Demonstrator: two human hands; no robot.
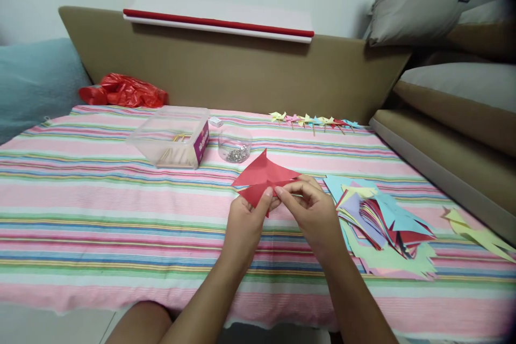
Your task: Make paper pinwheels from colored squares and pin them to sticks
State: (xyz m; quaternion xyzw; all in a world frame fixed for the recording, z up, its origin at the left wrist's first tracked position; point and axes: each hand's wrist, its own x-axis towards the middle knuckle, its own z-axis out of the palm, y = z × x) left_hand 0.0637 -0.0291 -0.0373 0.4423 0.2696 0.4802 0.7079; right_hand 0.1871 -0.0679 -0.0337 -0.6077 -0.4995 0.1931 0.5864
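Both my hands hold a piece of red paper above the striped cloth. The paper has points and slits, and part of it is bent toward its middle. My left hand pinches it from the left, thumb on top near the centre. From the right, my right hand grips the same paper with thumb and forefinger close to the left thumb. The fingers beneath the paper are partly hidden. To the right of my right hand lies a pile of coloured paper pieces.
Beyond my hands stand a round clear tub of small metal pieces and a clear plastic box with thin sticks. Small paper pinwheels line the back right. A red plastic bag lies back left; stacked cushions border the right.
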